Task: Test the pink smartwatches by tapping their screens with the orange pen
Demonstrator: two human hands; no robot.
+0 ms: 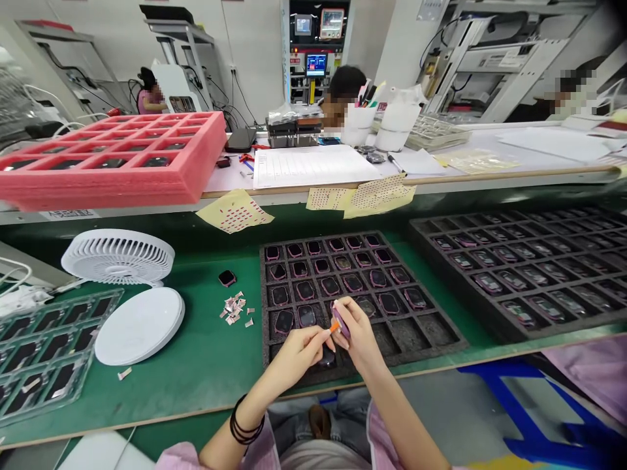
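My left hand point(302, 351) pinches a small orange stick-like tool point(334, 327). Its tip meets a purple-edged watch case point(341, 321), which my right hand point(360, 333) grips on edge. Both hands are above the front of a dark foam tray point(267, 349). Rows of square watch bodies with black screens fill most of its compartments, including one watch body point(306, 316) just behind my left hand. Another dark watch piece point(327, 356) shows partly beneath my hands. My fingers cover part of the held watch case.
Left of the tray lie a single watch body point(227, 278) and a pile of small metallic pieces point(234, 308). A white fan point(140, 326) and a clear plastic tray point(73, 388) stand further left. Another foam tray point(494, 326) is right; a pink foam tray point(196, 176) sits on the shelf.
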